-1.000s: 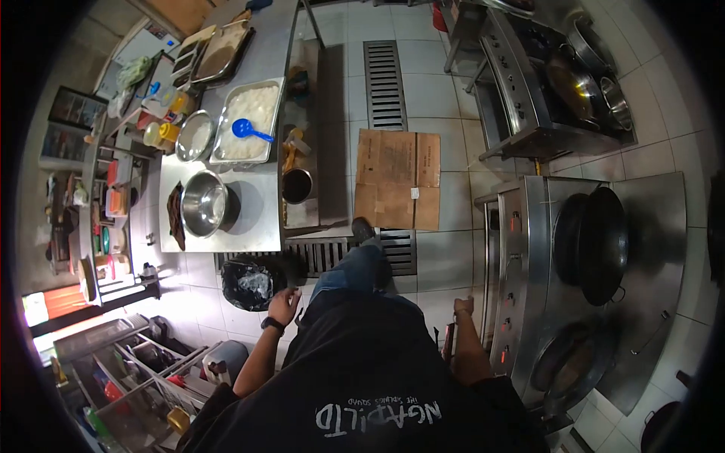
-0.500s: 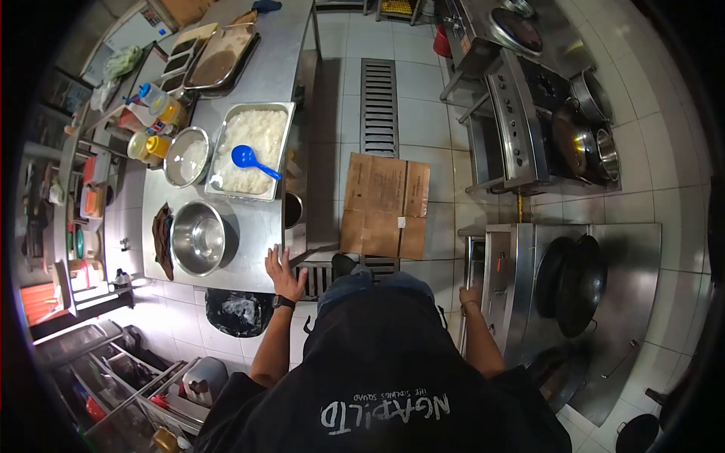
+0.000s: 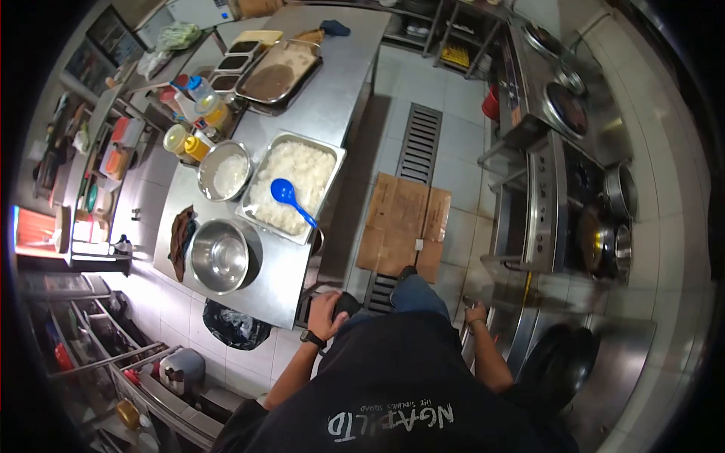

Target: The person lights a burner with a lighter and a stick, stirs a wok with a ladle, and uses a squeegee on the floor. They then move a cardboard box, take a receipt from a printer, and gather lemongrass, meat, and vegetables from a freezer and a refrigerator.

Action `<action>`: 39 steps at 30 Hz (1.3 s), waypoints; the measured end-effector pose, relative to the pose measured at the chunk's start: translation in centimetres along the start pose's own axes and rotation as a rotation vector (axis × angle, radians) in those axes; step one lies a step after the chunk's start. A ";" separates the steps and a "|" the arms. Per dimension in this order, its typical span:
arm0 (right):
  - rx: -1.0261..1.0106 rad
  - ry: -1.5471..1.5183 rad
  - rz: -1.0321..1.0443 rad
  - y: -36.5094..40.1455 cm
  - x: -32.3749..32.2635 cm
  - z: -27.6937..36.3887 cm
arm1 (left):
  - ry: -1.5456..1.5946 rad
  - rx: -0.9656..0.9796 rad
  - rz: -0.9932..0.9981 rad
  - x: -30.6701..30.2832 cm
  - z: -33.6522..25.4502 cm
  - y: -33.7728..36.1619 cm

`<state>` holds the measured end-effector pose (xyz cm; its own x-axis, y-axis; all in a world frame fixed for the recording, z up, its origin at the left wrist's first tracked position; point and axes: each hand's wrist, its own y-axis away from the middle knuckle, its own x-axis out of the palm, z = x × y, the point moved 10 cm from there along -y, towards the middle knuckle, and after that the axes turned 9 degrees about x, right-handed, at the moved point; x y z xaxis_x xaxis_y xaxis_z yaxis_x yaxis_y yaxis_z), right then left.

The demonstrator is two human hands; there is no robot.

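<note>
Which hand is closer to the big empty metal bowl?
Left. The left hand is by the corner of the table, a little way from the bowl. The right hand is far off across the aisle, at the stove.

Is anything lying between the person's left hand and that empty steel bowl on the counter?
Nothing visible. The left hand is at the counter corner; only bare steel separates it from the bowl.
</note>
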<state>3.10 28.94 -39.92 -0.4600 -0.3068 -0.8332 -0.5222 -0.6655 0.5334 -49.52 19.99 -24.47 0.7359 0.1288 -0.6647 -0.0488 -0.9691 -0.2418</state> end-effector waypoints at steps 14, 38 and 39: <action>0.104 -0.149 0.365 -24.3 4.2 4.6 | 0.076 -0.955 0.586 15.2 15.8 -1.6; -0.463 -0.146 0.170 -42.0 -10.6 45.7 | 0.329 -0.798 0.387 16.1 19.7 -41.7; -0.406 -0.225 0.235 -44.7 -8.6 44.1 | 0.353 -0.684 0.375 15.9 19.8 -43.9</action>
<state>-1.26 91.34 -50.13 -0.6977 -0.3555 -0.6219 -0.0862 -0.8202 0.5655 -49.09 68.76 -38.42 0.9254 -0.1885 -0.3289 0.0038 -0.8630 0.5052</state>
